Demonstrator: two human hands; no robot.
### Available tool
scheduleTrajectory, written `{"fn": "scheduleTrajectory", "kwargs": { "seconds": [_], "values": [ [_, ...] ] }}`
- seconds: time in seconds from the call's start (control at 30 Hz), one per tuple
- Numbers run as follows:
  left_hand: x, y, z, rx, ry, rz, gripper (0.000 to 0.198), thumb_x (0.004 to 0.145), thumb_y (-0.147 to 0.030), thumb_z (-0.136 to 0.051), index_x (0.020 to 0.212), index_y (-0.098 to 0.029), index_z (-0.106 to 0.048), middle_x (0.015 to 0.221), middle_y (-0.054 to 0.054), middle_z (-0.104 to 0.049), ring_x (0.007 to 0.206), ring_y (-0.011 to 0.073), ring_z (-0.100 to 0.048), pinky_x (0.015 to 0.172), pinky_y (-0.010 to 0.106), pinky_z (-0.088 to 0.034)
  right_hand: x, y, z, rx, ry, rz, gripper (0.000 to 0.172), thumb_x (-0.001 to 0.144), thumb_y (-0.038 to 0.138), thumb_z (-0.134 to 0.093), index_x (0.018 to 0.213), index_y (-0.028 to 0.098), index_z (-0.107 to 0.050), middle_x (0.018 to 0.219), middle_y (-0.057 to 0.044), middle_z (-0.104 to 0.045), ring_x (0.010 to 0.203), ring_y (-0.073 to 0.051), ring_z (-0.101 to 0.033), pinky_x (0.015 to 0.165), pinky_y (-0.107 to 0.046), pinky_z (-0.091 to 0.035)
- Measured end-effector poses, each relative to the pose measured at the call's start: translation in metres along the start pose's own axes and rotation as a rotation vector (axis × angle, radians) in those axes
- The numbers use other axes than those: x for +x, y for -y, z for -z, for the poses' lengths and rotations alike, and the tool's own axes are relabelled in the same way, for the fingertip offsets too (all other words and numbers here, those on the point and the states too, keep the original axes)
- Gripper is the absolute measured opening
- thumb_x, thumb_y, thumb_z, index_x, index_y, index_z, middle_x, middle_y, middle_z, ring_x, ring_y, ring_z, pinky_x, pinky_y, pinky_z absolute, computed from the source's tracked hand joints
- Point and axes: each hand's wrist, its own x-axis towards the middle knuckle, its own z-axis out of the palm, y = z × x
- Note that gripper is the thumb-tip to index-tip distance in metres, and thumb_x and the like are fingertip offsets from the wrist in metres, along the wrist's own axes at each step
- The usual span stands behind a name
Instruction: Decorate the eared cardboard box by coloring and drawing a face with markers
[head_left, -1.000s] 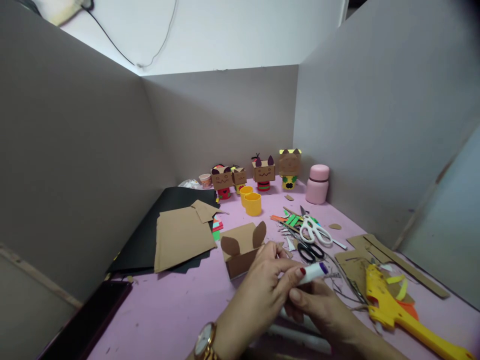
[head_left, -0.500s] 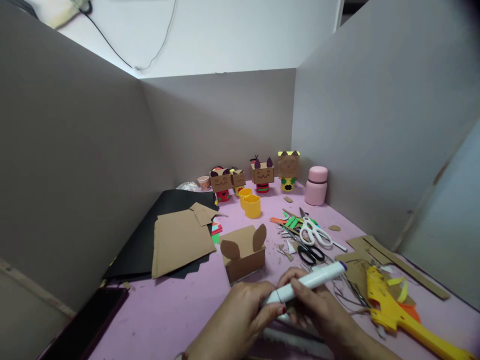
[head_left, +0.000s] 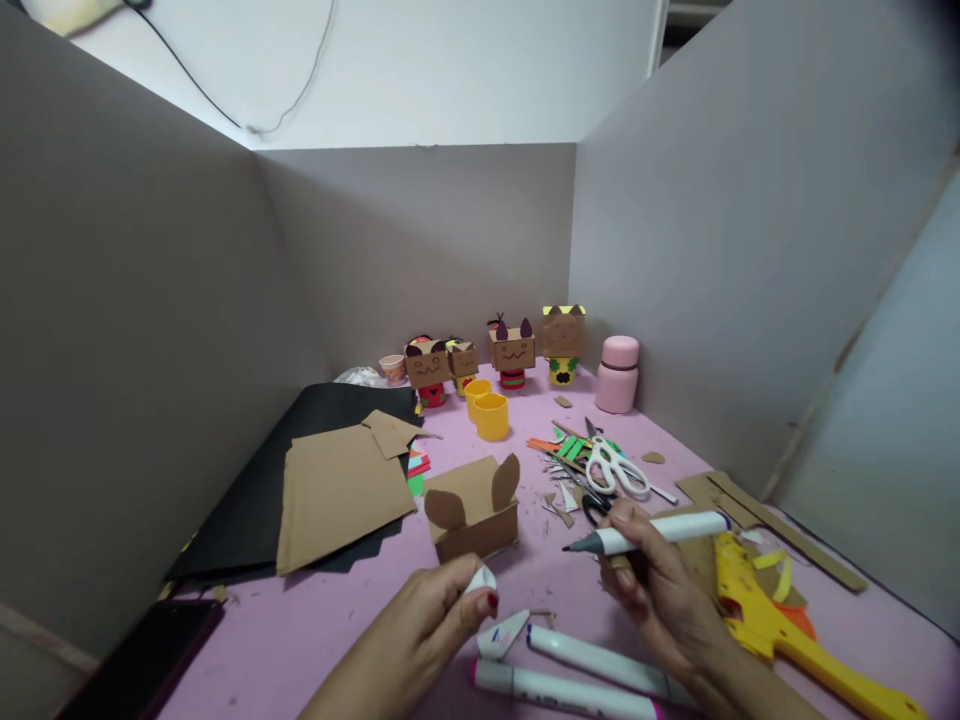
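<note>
My right hand (head_left: 656,590) holds a white marker (head_left: 664,530), its dark tip bare and pointing left. Between the thumb and fingers of my left hand (head_left: 427,625) is the marker's white cap (head_left: 481,580). Just beyond, a small cardboard box (head_left: 476,525) with two rounded ear pieces stands on the pink table. Two more white markers lie in front of me: one with a purple end (head_left: 600,660), the other with magenta ends (head_left: 562,690). A small white triangular piece (head_left: 504,634) is beside them.
Cardboard sheets (head_left: 345,490) lie on black paper (head_left: 255,500) at left, near a phone (head_left: 142,660). At right are a yellow glue gun (head_left: 780,620), white scissors (head_left: 615,468) and scraps. Behind stand yellow rings (head_left: 492,418), cardboard-headed figures (head_left: 513,350) and a pink flask (head_left: 617,377).
The cap has come off the marker. My hands have moved apart, the left with the cap, the right with the marker. The markers on the table now show more clearly.
</note>
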Motion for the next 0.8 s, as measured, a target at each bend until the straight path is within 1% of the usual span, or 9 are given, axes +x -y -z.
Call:
{"fn": "scheduleTrajectory", "kwargs": {
  "seconds": [0.13, 0.2, 0.27, 0.33, 0.43, 0.5, 0.6, 0.73, 0.8],
  "values": [
    [0.000, 0.013, -0.008, 0.027, 0.000, 0.044, 0.030, 0.092, -0.042, -0.034, 0.072, -0.021, -0.042, 0.074, -0.003, -0.046, 0.071, 0.0147, -0.043, 0.066, 0.023, -0.034, -0.002, -0.009, -0.001, -0.098, 0.038, -0.016, 0.036, 0.072, 0.043, -0.069, 0.069, 0.021, -0.041, 0.043, 0.012, -0.038, 0.036, -0.003, -0.026, 0.038, -0.015, -0.017],
    [-0.001, 0.023, -0.012, 0.063, -0.038, 0.055, 0.025, 0.091, -0.037, -0.036, 0.074, -0.021, -0.044, 0.076, -0.003, -0.051, 0.073, 0.0148, -0.047, 0.068, 0.023, -0.036, -0.002, -0.012, 0.000, -0.178, 0.067, -0.007, 0.035, 0.074, 0.044, -0.067, 0.068, 0.021, -0.042, 0.046, 0.011, -0.041, 0.038, -0.004, -0.029, 0.039, -0.016, -0.019],
    [-0.002, 0.033, -0.017, 0.106, -0.089, 0.072, 0.020, 0.090, -0.031, -0.037, 0.076, -0.020, -0.047, 0.079, -0.002, -0.056, 0.074, 0.0154, -0.050, 0.070, 0.024, -0.037, -0.003, -0.017, 0.001, -0.285, 0.113, -0.003, 0.032, 0.075, 0.043, -0.068, 0.068, 0.020, -0.046, 0.049, 0.009, -0.046, 0.042, -0.005, -0.036, 0.041, -0.017, -0.025],
    [-0.001, 0.040, -0.022, 0.133, -0.121, 0.096, 0.017, 0.087, -0.025, -0.038, 0.075, -0.020, -0.048, 0.078, -0.001, -0.058, 0.073, 0.0159, -0.052, 0.068, 0.024, -0.038, -0.006, -0.023, 0.000, -0.439, 0.174, -0.008, 0.027, 0.076, 0.039, -0.068, 0.069, 0.019, -0.051, 0.050, 0.007, -0.051, 0.046, -0.008, -0.041, 0.046, -0.019, -0.030],
    [0.002, 0.048, -0.031, 0.163, -0.136, 0.124, 0.017, 0.083, -0.021, -0.041, 0.068, -0.020, -0.050, 0.070, 0.000, -0.060, 0.067, 0.0161, -0.053, 0.062, 0.024, -0.036, -0.011, -0.030, -0.004, -0.656, 0.255, -0.014, 0.020, 0.075, 0.032, -0.068, 0.066, 0.018, -0.056, 0.052, 0.006, -0.052, 0.050, -0.011, -0.043, 0.050, -0.023, -0.031],
    [0.004, 0.052, -0.037, 0.189, -0.148, 0.134, 0.017, 0.081, -0.020, -0.043, 0.068, -0.020, -0.053, 0.068, 0.000, -0.062, 0.064, 0.0162, -0.055, 0.060, 0.024, -0.035, -0.013, -0.034, -0.006, -0.785, 0.303, 0.023, 0.019, 0.075, 0.031, -0.065, 0.064, 0.018, -0.056, 0.054, 0.005, -0.052, 0.054, -0.013, -0.044, 0.052, -0.024, -0.031],
    [0.007, 0.055, -0.043, 0.235, -0.171, 0.147, 0.016, 0.080, -0.022, -0.047, 0.068, -0.019, -0.057, 0.068, 0.002, -0.065, 0.063, 0.0168, -0.056, 0.057, 0.025, -0.031, -0.014, -0.036, -0.009, -0.954, 0.361, 0.073, 0.021, 0.079, 0.034, -0.057, 0.065, 0.019, -0.054, 0.059, 0.003, -0.053, 0.058, -0.014, -0.046, 0.055, -0.026, -0.032],
    [0.009, 0.054, -0.045, 0.297, -0.183, 0.160, 0.017, 0.078, -0.022, -0.049, 0.065, -0.019, -0.058, 0.065, 0.004, -0.066, 0.060, 0.0173, -0.056, 0.055, 0.026, -0.026, -0.013, -0.036, -0.011, -1.003, 0.380, 0.018, 0.022, 0.080, 0.037, -0.054, 0.066, 0.020, -0.051, 0.056, 0.005, -0.048, 0.055, -0.013, -0.041, 0.051, -0.025, -0.029],
    [0.009, 0.052, -0.045, 0.314, -0.179, 0.164, 0.018, 0.078, -0.022, -0.048, 0.064, -0.019, -0.059, 0.064, 0.003, -0.066, 0.059, 0.0171, -0.055, 0.054, 0.026, -0.026, -0.013, -0.036, -0.012, -1.027, 0.390, 0.011, 0.022, 0.080, 0.036, -0.054, 0.066, 0.020, -0.051, 0.056, 0.005, -0.047, 0.055, -0.013, -0.040, 0.051, -0.026, -0.028]
  ]
}}
